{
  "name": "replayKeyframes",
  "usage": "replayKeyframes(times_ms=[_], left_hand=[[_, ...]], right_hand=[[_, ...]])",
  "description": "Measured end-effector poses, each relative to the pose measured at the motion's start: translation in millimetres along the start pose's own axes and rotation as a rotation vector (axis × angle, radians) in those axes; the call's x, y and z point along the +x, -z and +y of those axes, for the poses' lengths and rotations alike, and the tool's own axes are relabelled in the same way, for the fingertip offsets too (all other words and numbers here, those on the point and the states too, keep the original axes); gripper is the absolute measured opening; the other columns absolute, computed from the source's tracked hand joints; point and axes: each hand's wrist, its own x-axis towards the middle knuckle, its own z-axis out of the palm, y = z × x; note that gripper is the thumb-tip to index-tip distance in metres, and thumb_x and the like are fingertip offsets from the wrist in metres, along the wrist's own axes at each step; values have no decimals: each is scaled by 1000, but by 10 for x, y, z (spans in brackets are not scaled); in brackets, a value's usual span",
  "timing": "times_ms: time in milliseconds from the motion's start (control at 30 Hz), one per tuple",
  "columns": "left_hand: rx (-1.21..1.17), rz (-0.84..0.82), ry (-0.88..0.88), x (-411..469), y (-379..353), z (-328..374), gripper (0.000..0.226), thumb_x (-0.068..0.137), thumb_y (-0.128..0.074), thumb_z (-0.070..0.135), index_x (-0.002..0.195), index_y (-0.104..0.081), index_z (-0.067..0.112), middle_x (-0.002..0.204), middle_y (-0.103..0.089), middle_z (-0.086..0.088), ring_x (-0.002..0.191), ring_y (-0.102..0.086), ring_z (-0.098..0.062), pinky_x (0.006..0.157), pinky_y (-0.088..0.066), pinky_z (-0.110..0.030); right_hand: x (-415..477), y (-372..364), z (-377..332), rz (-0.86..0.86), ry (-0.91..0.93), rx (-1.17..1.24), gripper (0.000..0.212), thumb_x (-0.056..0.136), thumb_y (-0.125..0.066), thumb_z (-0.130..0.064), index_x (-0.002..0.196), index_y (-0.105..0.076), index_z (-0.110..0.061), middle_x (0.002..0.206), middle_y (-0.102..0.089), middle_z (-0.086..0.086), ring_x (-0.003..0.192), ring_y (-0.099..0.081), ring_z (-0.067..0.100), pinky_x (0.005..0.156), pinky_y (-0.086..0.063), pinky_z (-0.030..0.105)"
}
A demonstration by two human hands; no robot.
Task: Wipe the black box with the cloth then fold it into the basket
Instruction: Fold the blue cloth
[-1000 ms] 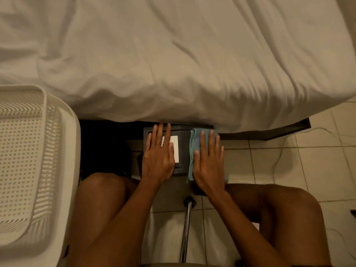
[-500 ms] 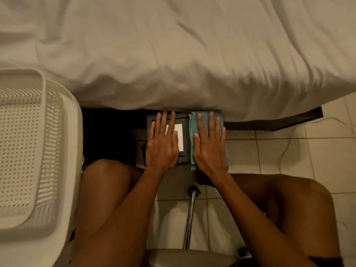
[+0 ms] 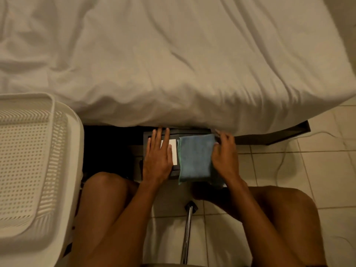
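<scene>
Hands have parted their roles: the left hand (image 3: 159,159) lies flat with fingers spread on the black box (image 3: 174,169), steadying it as before, while the right hand (image 3: 224,158), which a moment ago pressed flat on top of the cloth (image 3: 194,158), has slid off to the cloth's right edge, fingers curled there; whether it pinches that edge I cannot tell. With the blue cloth now lying uncovered across the right part of the box top, beside the white label (image 3: 174,151), the wiping looks about finished and lifting for the fold seems close. A white basket (image 3: 63,151) waits well to the left, past the left knee. Overhanging the box's far edge is the bed sheet (image 3: 173,74), and a metal pole (image 3: 187,228) stands between the legs.
</scene>
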Motion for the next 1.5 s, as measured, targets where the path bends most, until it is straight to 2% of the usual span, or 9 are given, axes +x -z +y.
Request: replayKeyframes(times_ms=[100, 233, 400, 567, 800, 1067, 1233, 1333, 1500], left_hand=[[-107, -9, 37, 19, 55, 67, 54, 107, -31, 32, 158, -20, 20, 167, -12, -6, 155, 0, -19, 125, 1, -30], [-222, -42, 100, 59, 172, 219, 53, 104, -40, 40, 154, -35, 22, 166, -19, -8, 155, -11, -22, 125, -12, -37], [-132, -16, -29, 174, 325, 432, 45, 92, -62, 49, 124, -66, 18, 136, -52, -11, 128, -48, -29, 103, -44, -40], [5, -157, 10, 404, 378, 633, 39, 81, -77, 41, 110, -67, 17, 110, -65, -8, 108, -58, -28, 87, -45, -38], [-69, -238, 109, 516, 473, 640, 17, 85, -74, 32, 84, -65, 18, 85, -64, -4, 84, -63, -23, 67, -40, -31], [-647, -324, 87, 245, 1040, 636, 10, 93, -66, 8, 86, -59, 11, 72, -62, -6, 68, -58, -16, 65, -52, -32], [-712, -170, 50, 138, 1696, 755, 9, 93, -67, 19, 96, -62, 12, 84, -68, -6, 75, -65, -16, 62, -54, -24], [-817, -72, 18, 60, 2129, 858, 6, 92, -68, 13, 91, -63, 15, 88, -69, -14, 83, -67, -23, 65, -61, -32], [-854, 70, -76, -130, 2804, 1036, 8, 93, -68, 17, 99, -65, 14, 81, -73, -5, 74, -69, -12, 51, -55, -19]], right_hand=[[277, 193, 157, -239, -31, -137, 49, 94, -55, -7, 142, -47, -11, 145, -44, 17, 128, -49, 37, 107, -42, 47], [445, 247, 205, -345, 76, -157, 52, 90, -65, -11, 140, -51, -10, 141, -51, 18, 126, -53, 36, 106, -44, 42], [557, 200, 219, -409, 102, -259, 46, 88, -64, -16, 134, -56, -11, 131, -58, 23, 117, -56, 43, 96, -48, 43], [599, 291, 260, -418, 76, -341, 31, 91, -61, -17, 121, -61, -12, 122, -58, 21, 109, -58, 39, 90, -51, 43], [632, 736, 199, -449, 79, -253, 17, 84, -75, -28, 80, -61, -19, 75, -62, -1, 75, -60, 19, 57, -41, 26], [477, 1555, -322, -591, 138, -219, 22, 89, -72, -29, 105, -72, -13, 97, -70, 6, 88, -66, 21, 75, -55, 33], [168, 2058, -1006, -588, 228, -278, 21, 95, -63, -35, 90, -71, -16, 82, -66, 1, 75, -59, 13, 65, -47, 25], [-62, 2347, -1337, -517, 277, -184, 34, 96, -60, -39, 100, -71, -7, 94, -69, 12, 85, -63, 20, 78, -53, 33], [-420, 2651, -1751, -407, 345, -15, 36, 98, -55, -38, 106, -67, -5, 104, -66, 18, 96, -63, 27, 86, -55, 38]])
